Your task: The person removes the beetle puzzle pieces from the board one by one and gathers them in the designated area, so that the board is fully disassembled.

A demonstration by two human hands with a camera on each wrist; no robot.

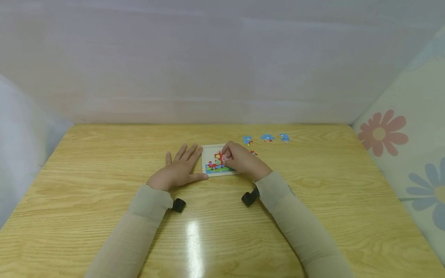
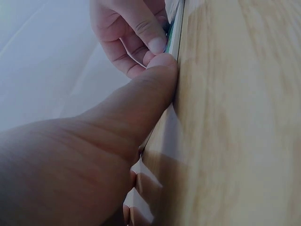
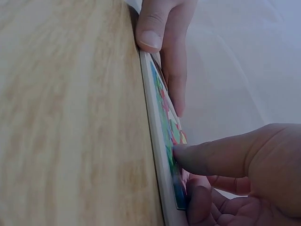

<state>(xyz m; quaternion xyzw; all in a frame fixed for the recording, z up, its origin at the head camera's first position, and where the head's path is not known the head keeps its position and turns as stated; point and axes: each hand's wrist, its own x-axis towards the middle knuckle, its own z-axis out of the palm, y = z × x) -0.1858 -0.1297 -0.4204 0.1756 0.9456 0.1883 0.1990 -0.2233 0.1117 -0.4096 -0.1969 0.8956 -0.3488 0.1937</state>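
A shallow puzzle tray with a pale frame [image 1: 203,161] lies on the table, its lower part filled with colourful puzzle pieces [image 1: 213,167]. Spread along the tray's left side is my left hand [image 1: 178,170], fingers straight, with the thumb at the near left corner. My right hand [image 1: 242,159] reaches over the tray's right side and pinches a puzzle piece [image 1: 224,158] with a pink figure on it, between thumb and curled fingers. In the right wrist view the thumb [image 3: 207,157] presses against the pieces close over the tray. The hand hides the tray's right part.
Behind the tray to the right lie loose blue puzzle pieces [image 1: 267,137]. A red loose piece [image 1: 253,153] shows just beyond the right hand. The wooden table [image 1: 330,185] ends at a pale cloth backdrop [image 1: 222,77], with a flower-printed cloth on the right.
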